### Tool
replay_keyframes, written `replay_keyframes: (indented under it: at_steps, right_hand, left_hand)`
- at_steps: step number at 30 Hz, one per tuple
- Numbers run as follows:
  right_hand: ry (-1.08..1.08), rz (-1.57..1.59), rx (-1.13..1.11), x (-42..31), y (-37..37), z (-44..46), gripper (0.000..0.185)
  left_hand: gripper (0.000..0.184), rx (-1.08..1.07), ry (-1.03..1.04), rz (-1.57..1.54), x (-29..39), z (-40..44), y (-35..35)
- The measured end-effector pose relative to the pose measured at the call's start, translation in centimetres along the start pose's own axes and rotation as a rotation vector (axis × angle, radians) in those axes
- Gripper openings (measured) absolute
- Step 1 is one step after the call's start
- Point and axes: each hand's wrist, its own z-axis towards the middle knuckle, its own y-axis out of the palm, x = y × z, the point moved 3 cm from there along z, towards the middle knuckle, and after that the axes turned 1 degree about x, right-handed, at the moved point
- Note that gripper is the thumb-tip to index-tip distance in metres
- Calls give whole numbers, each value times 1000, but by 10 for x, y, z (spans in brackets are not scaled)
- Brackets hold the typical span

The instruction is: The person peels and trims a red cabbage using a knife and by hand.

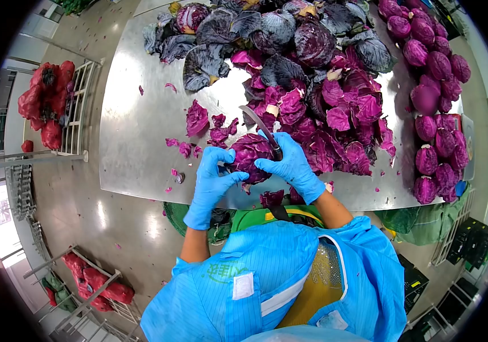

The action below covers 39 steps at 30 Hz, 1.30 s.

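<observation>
A red cabbage (250,158) sits near the front edge of the metal table, between my two blue-gloved hands. My left hand (214,176) is closed on its left side, with fingers and thumb curled against the leaves. In my right hand (290,162) is a curved knife (265,130), its dark handle in the fingers and its blade pointing up and left over the table. The right thumb rests against the cabbage's right side. Torn purple leaves (197,118) lie just beyond the cabbage.
A heap of loose purple leaves (346,108) covers the table's middle right. Untrimmed cabbages with dark outer leaves (315,43) are piled behind it. Several trimmed cabbages (439,65) line the right edge. Red sacks (47,100) stand on a rack at the left.
</observation>
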Motion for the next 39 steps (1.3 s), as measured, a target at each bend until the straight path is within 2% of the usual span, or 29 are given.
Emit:
replay_keyframes:
  at_steps: [2,5,8,12,18,21,24,27,31,33,36,39]
  right_hand:
    - [1,-12,7,-3,1,1,78]
    - [48,-24,21,-5,2,-1,71]
    - [82,-4,20,0,5,1,74]
    - [111,36,30,-1,4,-1,74]
    - [70,-14,42,-7,5,3,73]
    - [61,6,59,-5,9,4,79]
    - [65,-11,71,-8,12,6,84]
    - [75,-93,99,-5,18,8,86]
    - [181,-145,79,-3,23,10,91]
    - [138,-122,102,-5,22,11,88]
    - [122,-14,92,-12,20,10,82]
    - [120,127,85,-3,19,10,72]
  left_hand:
    - [42,-60,-102,-150,-2,4,-2]
    - [35,-73,54,24,-4,5,-11]
    - [37,41,189,209,-10,1,-13]
    - [57,-8,161,363,30,-5,-5]
    - [54,0,164,353,17,-3,-8]
    - [51,5,195,493,13,-2,-10]
    - [47,160,310,608,20,-4,-1]
    - [41,284,376,586,20,-2,4]
    - [32,486,361,439,3,-2,6]
    - [28,561,373,449,-2,-2,9]
    - [34,595,372,462,-7,-2,9]
    - [35,695,-39,-312,-50,-7,4]
